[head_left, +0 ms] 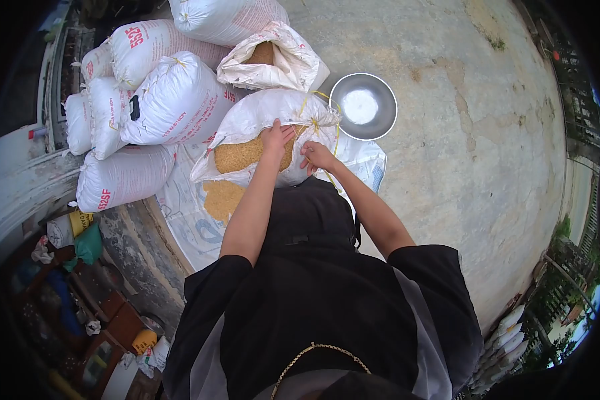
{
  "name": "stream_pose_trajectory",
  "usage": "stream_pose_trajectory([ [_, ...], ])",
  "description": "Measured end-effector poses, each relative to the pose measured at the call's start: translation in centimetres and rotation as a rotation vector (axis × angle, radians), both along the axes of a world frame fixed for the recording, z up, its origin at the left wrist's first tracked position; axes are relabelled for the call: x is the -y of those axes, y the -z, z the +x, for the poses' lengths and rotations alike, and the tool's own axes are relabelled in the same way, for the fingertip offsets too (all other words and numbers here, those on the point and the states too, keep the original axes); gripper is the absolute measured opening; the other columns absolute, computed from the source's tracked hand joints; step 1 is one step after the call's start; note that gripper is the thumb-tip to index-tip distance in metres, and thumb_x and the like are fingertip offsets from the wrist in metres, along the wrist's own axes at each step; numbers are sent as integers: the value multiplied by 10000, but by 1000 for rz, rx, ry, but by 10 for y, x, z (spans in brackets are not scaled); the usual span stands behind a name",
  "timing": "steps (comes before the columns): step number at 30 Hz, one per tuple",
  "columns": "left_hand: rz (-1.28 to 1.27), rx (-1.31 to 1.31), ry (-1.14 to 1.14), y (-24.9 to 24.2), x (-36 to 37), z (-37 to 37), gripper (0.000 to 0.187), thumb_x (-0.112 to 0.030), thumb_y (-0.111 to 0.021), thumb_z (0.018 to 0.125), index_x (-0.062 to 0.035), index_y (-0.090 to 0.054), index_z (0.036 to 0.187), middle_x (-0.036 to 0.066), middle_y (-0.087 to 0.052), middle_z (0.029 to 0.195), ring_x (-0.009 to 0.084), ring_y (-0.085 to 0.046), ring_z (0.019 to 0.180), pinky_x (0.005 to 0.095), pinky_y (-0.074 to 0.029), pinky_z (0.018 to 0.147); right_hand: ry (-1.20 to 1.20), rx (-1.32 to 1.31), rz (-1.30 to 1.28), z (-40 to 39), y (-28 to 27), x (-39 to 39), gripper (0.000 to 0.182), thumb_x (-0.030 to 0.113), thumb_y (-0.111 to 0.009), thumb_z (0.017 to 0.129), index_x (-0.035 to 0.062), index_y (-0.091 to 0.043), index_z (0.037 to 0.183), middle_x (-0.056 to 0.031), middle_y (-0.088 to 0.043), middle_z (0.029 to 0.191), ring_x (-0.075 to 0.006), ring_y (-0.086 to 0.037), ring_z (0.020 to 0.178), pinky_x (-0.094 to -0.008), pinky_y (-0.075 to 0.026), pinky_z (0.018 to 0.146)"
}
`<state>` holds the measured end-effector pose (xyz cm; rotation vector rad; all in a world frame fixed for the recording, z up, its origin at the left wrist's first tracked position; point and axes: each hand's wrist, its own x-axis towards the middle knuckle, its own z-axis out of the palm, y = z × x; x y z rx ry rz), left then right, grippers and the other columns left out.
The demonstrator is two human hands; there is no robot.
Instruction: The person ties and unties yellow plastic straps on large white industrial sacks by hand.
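Note:
A white woven sack [263,107] lies on its side in front of me, with a long gap showing golden grain [240,157]. My left hand [275,140] is at the upper edge of this gap, over the grain, its fingers apart against the sack. To the right, my right hand [318,155] is closed by the sack's gathered, tied end. Its fingers are curled around what looks like yellow string [339,143], whose strands hang around that end. The fingertips are partly hidden. A round metal basin [363,107] stands just beyond the tied end.
Several full white sacks [180,100] are piled at the left. An open sack [273,60] of grain stands behind the lying one. Spilled grain [221,200] rests on a white sheet [183,213] on the concrete floor [473,167]. Assorted clutter [87,287] is at the lower left.

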<state>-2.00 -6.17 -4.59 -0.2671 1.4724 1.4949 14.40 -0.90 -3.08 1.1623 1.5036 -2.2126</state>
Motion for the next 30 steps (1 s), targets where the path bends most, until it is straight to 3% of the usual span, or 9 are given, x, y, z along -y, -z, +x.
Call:
stream_pose_trajectory([
  [8,-56,108,13,1,-3,-4,339,-219,-450,993,111,-500,1057,215,-604,1042,302,-641,993,378,-561,829,-31,13,230,-7,5,-2,177,92,-471,907,-33,-592,937,-158,-656,667,-197,-592,421,-315,-452,399],
  [14,-19,88,-18,1,-7,-2,339,-210,-458,987,118,-489,1066,217,-605,1035,296,-655,949,368,-568,808,133,18,213,-9,11,7,211,113,-495,905,-52,-616,857,-139,-663,664,-178,-584,425,-316,-469,434],
  [17,1,-39,-32,-5,-7,3,347,-217,-458,988,116,-478,1082,226,-609,1036,303,-657,939,372,-569,803,71,-10,224,-3,12,6,213,111,-490,906,-51,-617,850,-128,-663,660,-174,-589,434,-320,-475,443],
  [24,5,-80,-89,-19,-11,12,348,-221,-453,989,106,-462,1106,236,-613,1030,329,-661,918,385,-574,788,19,-3,234,1,9,0,206,106,-491,904,-43,-610,826,-117,-655,639,-174,-590,429,-318,-474,449],
  [30,-7,-53,-4,-13,-4,7,344,-210,-429,995,122,-457,1081,249,-609,1022,335,-666,922,390,-574,797,18,-26,341,-6,10,0,208,109,-509,897,-26,-613,779,-107,-645,616,-175,-588,415,-324,-471,442],
])
